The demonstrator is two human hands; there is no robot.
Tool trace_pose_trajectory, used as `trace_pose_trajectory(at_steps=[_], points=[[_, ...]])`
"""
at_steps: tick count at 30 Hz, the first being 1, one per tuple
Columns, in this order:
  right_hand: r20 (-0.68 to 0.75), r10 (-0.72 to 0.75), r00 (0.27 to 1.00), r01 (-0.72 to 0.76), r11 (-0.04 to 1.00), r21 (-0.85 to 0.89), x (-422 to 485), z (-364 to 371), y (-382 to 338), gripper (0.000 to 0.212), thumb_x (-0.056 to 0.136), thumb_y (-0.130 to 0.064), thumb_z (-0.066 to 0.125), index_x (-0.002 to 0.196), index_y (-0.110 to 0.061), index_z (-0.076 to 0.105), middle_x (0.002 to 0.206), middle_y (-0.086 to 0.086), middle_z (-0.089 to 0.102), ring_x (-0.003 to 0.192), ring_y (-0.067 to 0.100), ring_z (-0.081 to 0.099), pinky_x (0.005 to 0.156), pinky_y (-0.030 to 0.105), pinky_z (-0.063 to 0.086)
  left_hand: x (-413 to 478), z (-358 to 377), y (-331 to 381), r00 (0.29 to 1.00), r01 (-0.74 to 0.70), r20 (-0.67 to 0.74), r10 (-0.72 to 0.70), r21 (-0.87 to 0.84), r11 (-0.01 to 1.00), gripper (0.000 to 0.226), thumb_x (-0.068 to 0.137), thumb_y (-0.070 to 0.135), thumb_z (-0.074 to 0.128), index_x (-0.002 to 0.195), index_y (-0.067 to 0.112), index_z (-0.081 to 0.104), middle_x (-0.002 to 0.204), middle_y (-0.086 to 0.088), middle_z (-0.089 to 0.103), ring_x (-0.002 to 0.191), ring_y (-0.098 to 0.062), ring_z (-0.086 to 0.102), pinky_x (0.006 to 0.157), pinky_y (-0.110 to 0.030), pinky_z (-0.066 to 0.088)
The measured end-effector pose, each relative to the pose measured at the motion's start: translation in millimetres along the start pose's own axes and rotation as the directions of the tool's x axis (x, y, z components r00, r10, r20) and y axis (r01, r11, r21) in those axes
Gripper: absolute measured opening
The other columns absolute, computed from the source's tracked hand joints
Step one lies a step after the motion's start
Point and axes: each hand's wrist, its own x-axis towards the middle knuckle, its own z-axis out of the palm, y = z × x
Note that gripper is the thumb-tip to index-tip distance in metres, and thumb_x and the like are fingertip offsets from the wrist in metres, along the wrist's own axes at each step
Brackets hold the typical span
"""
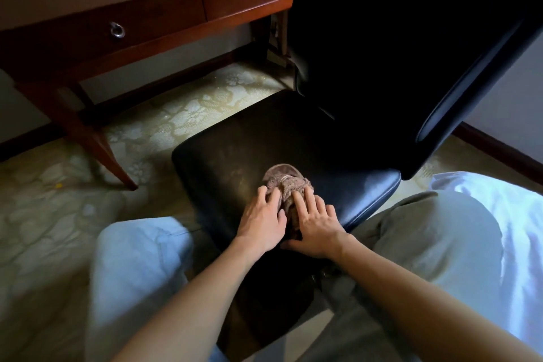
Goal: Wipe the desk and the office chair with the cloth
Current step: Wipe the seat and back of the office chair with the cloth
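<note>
- Cloth (pixel 283 182), a crumpled pinkish-brown nubby rag, lies on the black leather seat (pixel 235 141) of the office chair, close to the seat's front edge and about midway along it, pinned under both hands.
- Reddish-brown wooden desk (pixel 152 15) with two ring-pull drawers stands beyond the seat's far-left corner, well apart from the cloth; whether its top has been wiped cannot be told.
- Left hand (pixel 261 220) rests on the cloth's left side, fingers spread and only slightly bent, pressing rather than gripping.
- Right hand (pixel 316 226) presses the cloth's right side in the same way, fingers nearly straight, thumb lying along the front edge; neither hand closes round the fabric.
- The step in hand appears to be wiping the seat. Dull smears show across its far half, so strokes should probably run from the front edge towards the back edge, overlapping, with even palm pressure.
- Bunched cloth covers little; flattening it first would likely clean more per pass.
- Tall black leather backrest (pixel 382 38) rises from the seat's far-right side and looks due for wiping afterwards.
</note>
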Motion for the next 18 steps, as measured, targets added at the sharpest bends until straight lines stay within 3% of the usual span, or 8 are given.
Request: trace_pose_trajectory(at_steps=[8, 18], points=[[-0.048, 0.050, 0.998, -0.049, 0.998, 0.035, 15, 9, -8, 0.122, 0.081, -0.070, 0.062, 0.158, -0.015, -0.014, 0.165, 0.017, -0.017, 0.152, 0.039, -0.002, 0.121, 0.051, 0.014, 15, -10, -8, 0.987, 0.056, 0.154, -0.053, -0.018, 0.998, 0.062, 0.104, 0.041, 0.040, 0.159, 0.023, 0.017, 0.168, -0.005, 0.005, 0.150, -0.027, 0.025, 0.118, -0.043, 0.031], [-0.057, 0.058, 0.997, -0.051, 0.992, 0.113, 28, 9, -8, 0.122, 0.080, -0.070, 0.065, 0.159, -0.018, -0.013, 0.166, 0.013, -0.018, 0.153, 0.038, -0.008, 0.122, 0.052, 0.010, 27, -6, -11, 0.996, 0.055, 0.072, -0.058, 0.046, 0.997, 0.057, 0.106, 0.035, 0.040, 0.158, 0.022, 0.020, 0.165, -0.006, 0.014, 0.149, -0.027, 0.025, 0.117, -0.041, 0.031]])
